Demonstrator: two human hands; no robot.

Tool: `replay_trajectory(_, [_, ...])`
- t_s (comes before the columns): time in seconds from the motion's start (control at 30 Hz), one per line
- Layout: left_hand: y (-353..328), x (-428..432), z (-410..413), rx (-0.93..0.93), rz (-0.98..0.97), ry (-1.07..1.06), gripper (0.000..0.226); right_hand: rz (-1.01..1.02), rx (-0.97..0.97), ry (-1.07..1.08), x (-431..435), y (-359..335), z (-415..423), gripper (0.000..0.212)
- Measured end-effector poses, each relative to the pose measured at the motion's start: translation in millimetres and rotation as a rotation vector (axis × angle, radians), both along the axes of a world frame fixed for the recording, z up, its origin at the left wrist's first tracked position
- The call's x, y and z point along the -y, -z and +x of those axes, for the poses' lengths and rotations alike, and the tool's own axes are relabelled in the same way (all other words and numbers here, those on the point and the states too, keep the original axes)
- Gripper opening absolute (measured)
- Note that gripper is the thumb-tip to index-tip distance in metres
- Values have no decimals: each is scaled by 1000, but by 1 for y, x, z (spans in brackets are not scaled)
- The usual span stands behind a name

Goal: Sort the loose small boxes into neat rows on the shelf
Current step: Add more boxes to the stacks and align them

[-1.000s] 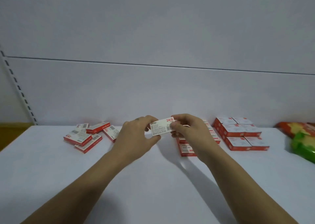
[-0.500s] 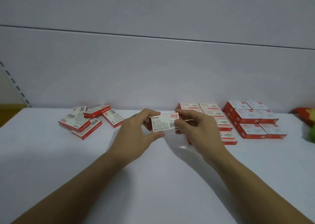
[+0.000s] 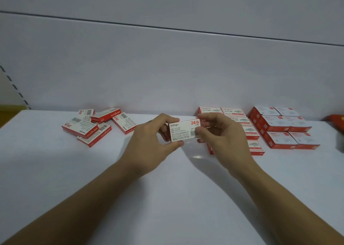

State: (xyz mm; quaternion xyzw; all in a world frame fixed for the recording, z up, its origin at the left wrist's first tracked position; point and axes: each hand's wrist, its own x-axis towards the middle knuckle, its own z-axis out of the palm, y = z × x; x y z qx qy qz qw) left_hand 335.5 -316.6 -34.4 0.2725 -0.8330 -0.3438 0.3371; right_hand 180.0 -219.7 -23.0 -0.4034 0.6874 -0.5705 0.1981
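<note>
Boxes lie in a loose heap [image 3: 89, 127] at the back left of the shelf [image 3: 55, 179]. Left hand [image 3: 149, 144] and right hand [image 3: 225, 140] pinch one small box [image 3: 183, 131] with curled fingers above mid-shelf, hiding part of the neat rows [image 3: 232, 112]; right-edge packets [image 3: 336, 119] are cut off.

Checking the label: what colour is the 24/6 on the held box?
Red, on the box; head view.

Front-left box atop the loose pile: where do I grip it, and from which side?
Come from above and pinch the front-left box across its narrow width, from the near red long edge to the far one. It lies label-up on top of the other boxes, so nothing pins it and both long edges look exposed.
</note>
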Motion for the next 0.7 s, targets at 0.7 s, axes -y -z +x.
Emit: replay_trajectory(0.7, [0, -4, -2, 46, -62, 84, 39, 3, 373, -342, -9, -11, 16, 43])
